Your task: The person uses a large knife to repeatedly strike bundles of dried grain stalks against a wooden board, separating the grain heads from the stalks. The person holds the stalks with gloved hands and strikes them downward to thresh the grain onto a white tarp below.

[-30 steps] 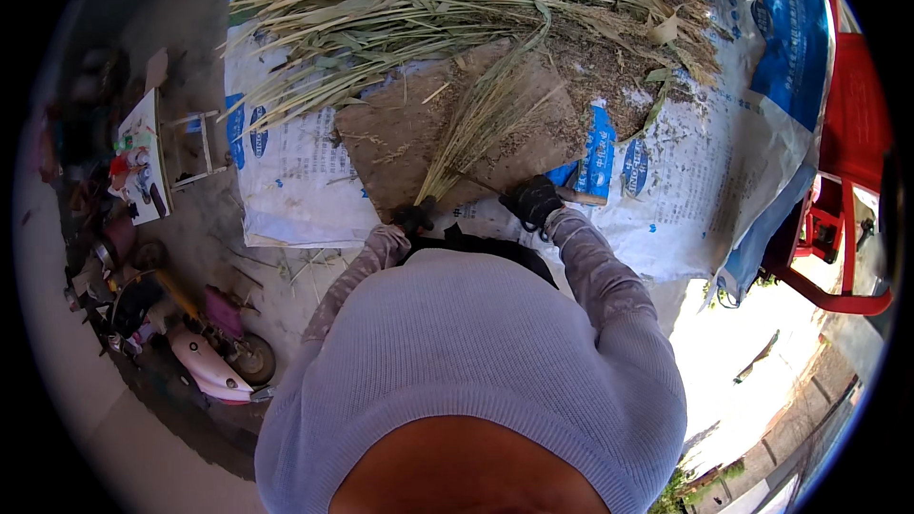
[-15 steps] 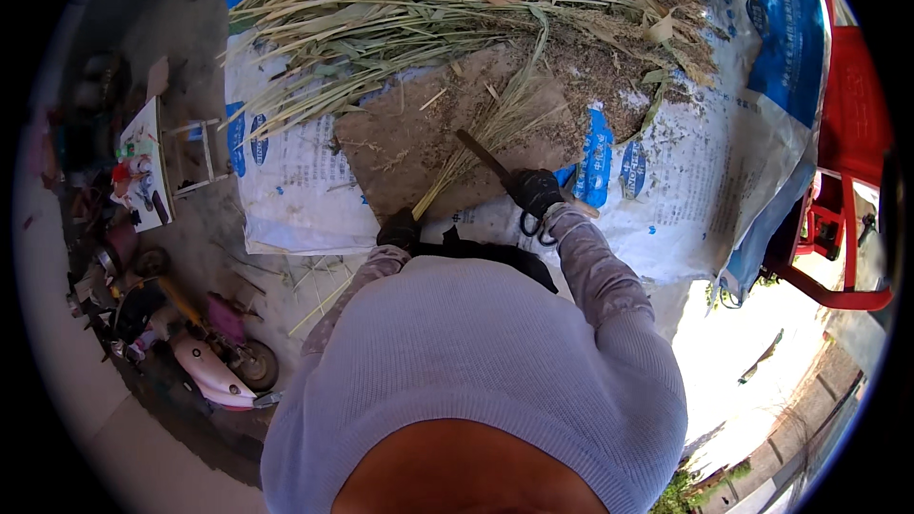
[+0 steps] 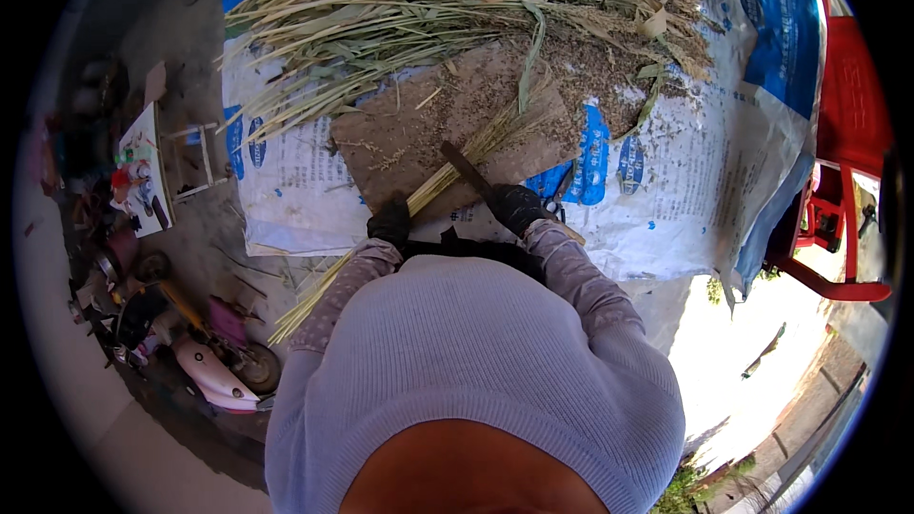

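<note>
My left hand (image 3: 389, 222), in a dark glove, is closed round a thin bundle of seed-headed stalks (image 3: 430, 191). The stalks run slantwise, their butts sticking out past my left forearm and their feathery heads lying on a brown board (image 3: 367, 145). In my right hand (image 3: 519, 208), also dark-gloved, is a long flat knife (image 3: 464, 167) with a dull brown blade. Its blade lies across the bundle; a pale handle end shows behind the hand. Whether the edge presses on the stalks I cannot tell.
A big heap of stalks and seed heads (image 3: 381, 24) covers the far side of the white and blue sheeting (image 3: 295, 214). Loose seeds lie on the board. Right of it stands a red metal frame (image 3: 850, 228); at left are a scooter (image 3: 214, 371) and a small table (image 3: 143, 167).
The bundle has shifted down and left, so its butts now reach past my left forearm. My left hand sits slightly higher and further left. My right hand and the knife have moved left and down.
</note>
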Motion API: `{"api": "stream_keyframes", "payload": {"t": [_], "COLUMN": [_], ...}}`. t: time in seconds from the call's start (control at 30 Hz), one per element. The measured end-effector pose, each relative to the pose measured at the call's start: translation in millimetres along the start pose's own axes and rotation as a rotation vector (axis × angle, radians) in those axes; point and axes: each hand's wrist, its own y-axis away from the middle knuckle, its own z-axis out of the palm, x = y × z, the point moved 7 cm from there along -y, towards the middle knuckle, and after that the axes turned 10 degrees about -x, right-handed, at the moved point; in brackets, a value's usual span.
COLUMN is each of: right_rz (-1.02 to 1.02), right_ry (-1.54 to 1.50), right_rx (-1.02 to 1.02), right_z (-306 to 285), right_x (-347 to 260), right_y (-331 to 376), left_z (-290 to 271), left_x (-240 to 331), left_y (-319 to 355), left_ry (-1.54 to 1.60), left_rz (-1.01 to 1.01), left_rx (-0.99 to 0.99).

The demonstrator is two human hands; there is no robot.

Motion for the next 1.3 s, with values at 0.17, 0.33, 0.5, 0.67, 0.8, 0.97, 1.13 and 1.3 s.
{"api": "stream_keyframes", "payload": {"t": [0.17,0.33,0.5,0.67,0.8,0.97,1.13,1.3], "right_rz": [0.411,0.577,-0.105,0.167,0.357,0.554,0.365,0.275], "right_ry": [-0.095,-0.165,0.200,0.178,0.114,-0.096,-0.144,-0.282], "right_rx": [0.298,0.424,0.215,0.202,0.130,0.186,0.207,0.271], "right_z": [-30.6,-62.2,-22.4,-19.0,-55.0,-53.5,-58.8,-42.4], "right_x": [117.2,131.4,8.7,60.2,113.5,132.2,116.8,104.6], "right_y": [-3.0,9.3,-5.2,-24.1,-28.5,-16.4,-29.9,-57.8], "left_z": [7.8,4.4,-1.7,19.8,-2.0,-10.1,-5.2,-15.8], "left_x": [-10.8,-19.9,-5.6,-48.1,-46.2,-63.6,-77.8,-71.4], "left_y": [-9.5,-23.2,-13.9,-3.2,44.6,82.8,92.4,89.1], "left_ry": [-0.060,0.026,0.016,-0.019,0.136,-0.019,-0.086,-0.169], "left_rz": [0.101,0.044,0.067,0.173,0.160,-0.012,-0.095,-0.120], "left_rx": [-0.102,-0.128,-0.161,-0.131,-0.156,-0.244,-0.202,-0.141]}}
